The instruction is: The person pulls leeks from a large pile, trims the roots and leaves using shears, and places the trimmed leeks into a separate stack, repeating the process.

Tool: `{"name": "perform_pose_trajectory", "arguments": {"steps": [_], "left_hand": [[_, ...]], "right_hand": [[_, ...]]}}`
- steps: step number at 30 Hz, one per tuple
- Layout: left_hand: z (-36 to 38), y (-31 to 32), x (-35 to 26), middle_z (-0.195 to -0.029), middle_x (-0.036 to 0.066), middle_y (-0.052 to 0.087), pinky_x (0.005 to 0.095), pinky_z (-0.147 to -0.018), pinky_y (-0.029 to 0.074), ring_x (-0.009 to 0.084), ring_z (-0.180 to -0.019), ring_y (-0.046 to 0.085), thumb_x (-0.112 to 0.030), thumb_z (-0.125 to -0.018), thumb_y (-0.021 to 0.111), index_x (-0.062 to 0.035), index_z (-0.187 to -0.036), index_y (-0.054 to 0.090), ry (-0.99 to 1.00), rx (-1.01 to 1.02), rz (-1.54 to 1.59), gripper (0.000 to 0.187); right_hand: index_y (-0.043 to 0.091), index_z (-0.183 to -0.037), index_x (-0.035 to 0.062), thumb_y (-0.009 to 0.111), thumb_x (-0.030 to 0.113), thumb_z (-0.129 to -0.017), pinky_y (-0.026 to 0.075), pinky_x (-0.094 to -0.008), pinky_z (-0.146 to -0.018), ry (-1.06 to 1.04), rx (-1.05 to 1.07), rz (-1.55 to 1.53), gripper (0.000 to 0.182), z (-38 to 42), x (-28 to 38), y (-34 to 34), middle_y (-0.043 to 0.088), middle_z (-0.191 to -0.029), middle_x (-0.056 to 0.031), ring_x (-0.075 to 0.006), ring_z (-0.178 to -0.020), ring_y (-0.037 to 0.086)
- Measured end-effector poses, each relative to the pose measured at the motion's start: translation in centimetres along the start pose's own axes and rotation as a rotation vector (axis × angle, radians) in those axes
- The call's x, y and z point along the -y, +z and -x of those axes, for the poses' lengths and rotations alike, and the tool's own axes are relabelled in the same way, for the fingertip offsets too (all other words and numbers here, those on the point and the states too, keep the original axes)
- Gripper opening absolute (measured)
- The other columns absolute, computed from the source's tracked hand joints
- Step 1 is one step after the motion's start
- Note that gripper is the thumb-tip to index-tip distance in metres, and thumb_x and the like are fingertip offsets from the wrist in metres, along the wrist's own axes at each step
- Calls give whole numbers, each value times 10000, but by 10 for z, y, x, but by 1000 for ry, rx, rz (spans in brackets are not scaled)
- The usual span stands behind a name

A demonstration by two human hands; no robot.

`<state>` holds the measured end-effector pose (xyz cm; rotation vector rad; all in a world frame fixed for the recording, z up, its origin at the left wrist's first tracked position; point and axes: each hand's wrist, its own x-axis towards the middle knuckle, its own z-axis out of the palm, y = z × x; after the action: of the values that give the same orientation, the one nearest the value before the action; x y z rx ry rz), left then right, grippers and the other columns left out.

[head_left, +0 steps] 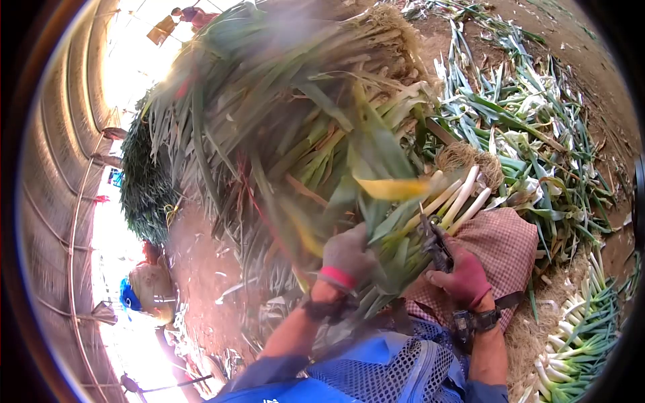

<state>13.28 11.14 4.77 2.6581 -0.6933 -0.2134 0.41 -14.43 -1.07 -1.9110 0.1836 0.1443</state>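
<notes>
My left hand (349, 258), in a greyish glove with a pink cuff, is smeared by motion but looks closed on the long leaves of green onions (403, 235). Their white stalks (462, 198) lie over my lap and point up to the right. In a pink glove, my right hand (467, 274) grips dark hand shears (437, 247), with the blades up against the leaves and stalks. A yellow leaf (393, 188) stands out among the blurred greens above my hands.
A big heap of untrimmed green onions (269, 101) rises in front of me. Leaf scraps (524, 127) cover the ground at right. Trimmed onions (578, 329) lie in a row at lower right. Checked cloth (497, 235) covers my leg. Another person (195, 15) is at the top left.
</notes>
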Motion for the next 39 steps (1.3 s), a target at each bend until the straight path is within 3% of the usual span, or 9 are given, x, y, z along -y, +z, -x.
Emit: {"name": "perform_pose_trajectory", "arguments": {"steps": [2, 8, 11, 14, 17, 19, 21, 35, 39], "left_hand": [[25, 15, 29, -858, 181, 730, 497, -745, 586, 426, -791, 712, -215, -799, 715, -101, -1093, 722, -282, -102, -152, 316], [127, 64, 113, -923, 251, 727, 541, -802, 582, 460, -863, 721, -322, -756, 752, -64, -1274, 637, -70, -92, -437, 590], [150, 80, 96, -1082, 272, 730, 534, -885, 580, 456, -982, 722, -385, -764, 781, -57, -1378, 595, -345, 152, -331, 720], [133, 46, 86, -1214, 250, 719, 496, -944, 571, 425, -1094, 712, -474, -754, 820, -61, -1476, 535, -384, 224, -88, 879], [109, 6, 76, -1254, 198, 684, 456, -887, 555, 425, -1063, 688, -449, -822, 784, -85, -1417, 575, -381, 156, 73, 729], [86, -15, 62, -1241, 197, 708, 448, -922, 557, 397, -1089, 703, -465, -825, 786, -58, -1416, 594, -393, 123, 103, 743], [60, -22, 59, -1228, 195, 732, 440, -957, 558, 369, -1114, 718, -481, -828, 788, -32, -1415, 613, -400, 90, 132, 760], [-84, 43, 66, -1214, 211, 709, 521, -956, 536, 429, -1101, 680, -452, -862, 731, -133, -1343, 651, -253, -453, -168, 582], [-105, 42, 75, -1147, 217, 728, 530, -926, 546, 428, -1068, 695, -480, -841, 772, -113, -1283, 667, -311, -326, -298, 584]], "right_hand": [[452, -1583, 66, 831, 258, -728, 541, -413, -993, -41, 4, 35, 955, 3, -13, 0, 722, -1184, -249, -385, -1092, 715], [442, -1585, 50, 828, 237, -742, 542, -414, -979, -16, 73, -58, 945, 11, 11, -15, 713, -1204, -244, -376, -1087, 713], [425, -1601, 75, 814, 223, -761, 549, -422, -951, -99, 99, -26, 937, 15, 21, -6, 719, -1156, -245, -382, -1049, 715], [400, -1621, 117, 786, 211, -786, 560, -439, -905, -38, 148, 80, 925, 6, 40, -2, 716, -1106, -261, -408, -1016, 712], [395, -1625, 133, 770, 243, -801, 563, -464, -875, -96, 92, 97, 913, -9, 40, 7, 711, -1059, -265, -428, -986, 710], [414, -1612, 132, 760, 281, -813, 565, -491, -857, -123, 282, 161, 883, -13, 67, 10, 706, -1004, -259, -434, -947, 713], [420, -1606, 132, 761, 294, -817, 564, -497, -855, -112, 247, 207, 875, -34, 67, 22, 706, -990, -259, -439, -936, 714], [339, -1651, 165, 719, 353, -870, 552, -480, -951, -39, -48, 389, 889, -183, 99, -3, 736, -1112, -260, -424, -1044, 714], [358, -1644, 174, 717, 342, -870, 563, -479, -917, -15, 26, 426, 870, -166, 89, -1, 742, -1074, -257, -420, -1003, 726]]}}
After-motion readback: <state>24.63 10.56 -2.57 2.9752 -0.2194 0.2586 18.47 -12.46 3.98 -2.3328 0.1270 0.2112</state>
